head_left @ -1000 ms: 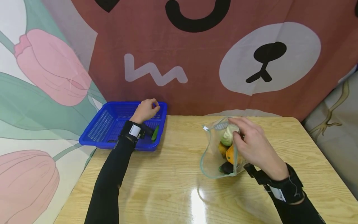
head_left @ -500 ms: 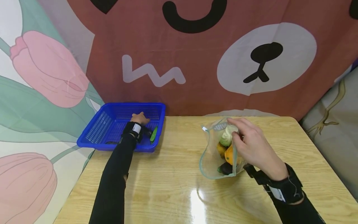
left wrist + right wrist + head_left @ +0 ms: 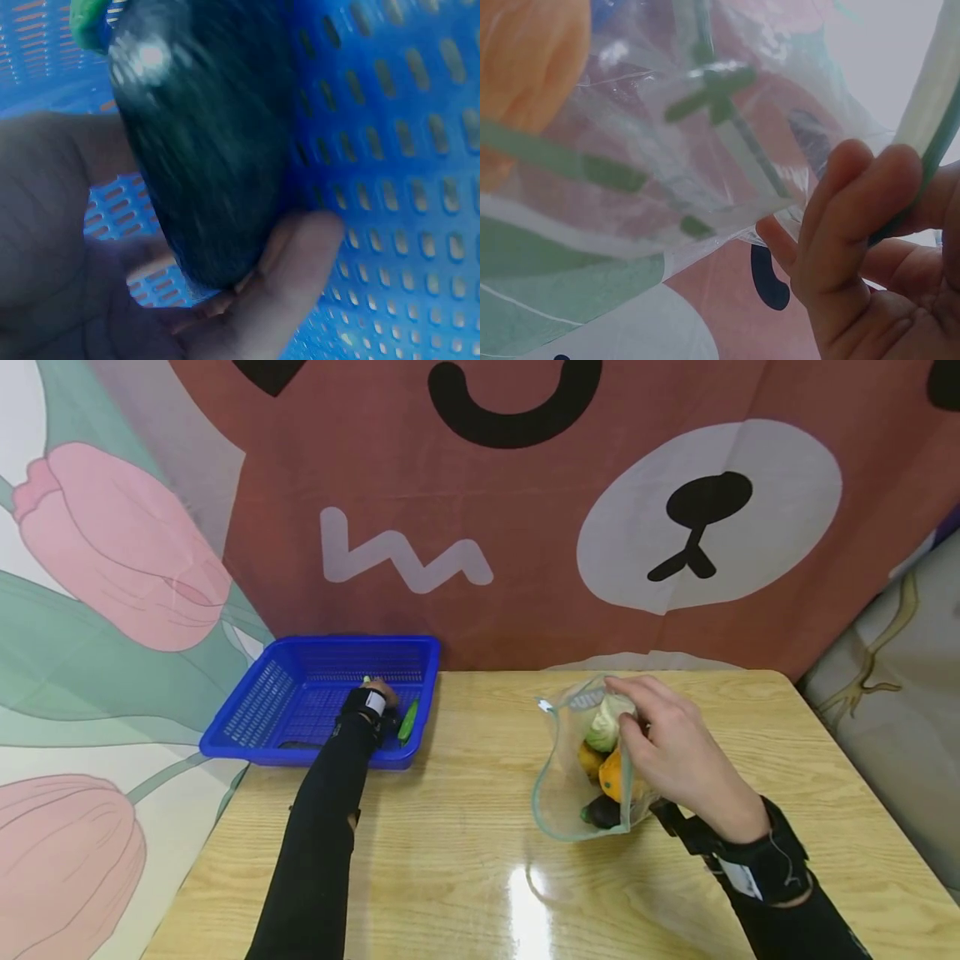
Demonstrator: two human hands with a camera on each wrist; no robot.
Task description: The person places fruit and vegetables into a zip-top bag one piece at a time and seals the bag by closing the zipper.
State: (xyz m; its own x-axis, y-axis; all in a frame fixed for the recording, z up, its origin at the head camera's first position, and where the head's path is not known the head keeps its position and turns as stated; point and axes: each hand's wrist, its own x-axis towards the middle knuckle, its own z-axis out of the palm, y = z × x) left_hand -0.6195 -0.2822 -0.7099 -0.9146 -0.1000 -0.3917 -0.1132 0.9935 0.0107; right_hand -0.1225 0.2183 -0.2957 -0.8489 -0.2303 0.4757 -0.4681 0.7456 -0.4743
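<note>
Inside the blue basket [image 3: 247,714], my left hand [image 3: 384,692] curls its fingers around a long, dark green vegetable [image 3: 210,142] with a rounded end. In the head view the hand and wrist largely hide it. A green pepper-like vegetable [image 3: 408,722] lies by the basket's right side. My right hand [image 3: 675,747] pinches the rim of a clear bag [image 3: 551,793] with pale green edging, keeping its mouth spread. Within the bag sit a pale green cabbage [image 3: 602,727], yellow-orange produce [image 3: 611,775] and a dark, eggplant-like vegetable [image 3: 602,812].
Both things stand on a light wooden table [image 3: 450,860], basket at the back left, bag right of centre. A dark item [image 3: 298,745] lies near the basket's front wall. Behind the table hangs a printed cloth [image 3: 525,527].
My left hand has dropped from above the basket's rim down to the dark green vegetable inside. My right hand stays at the bag's rim. The whole head view has shifted slightly.
</note>
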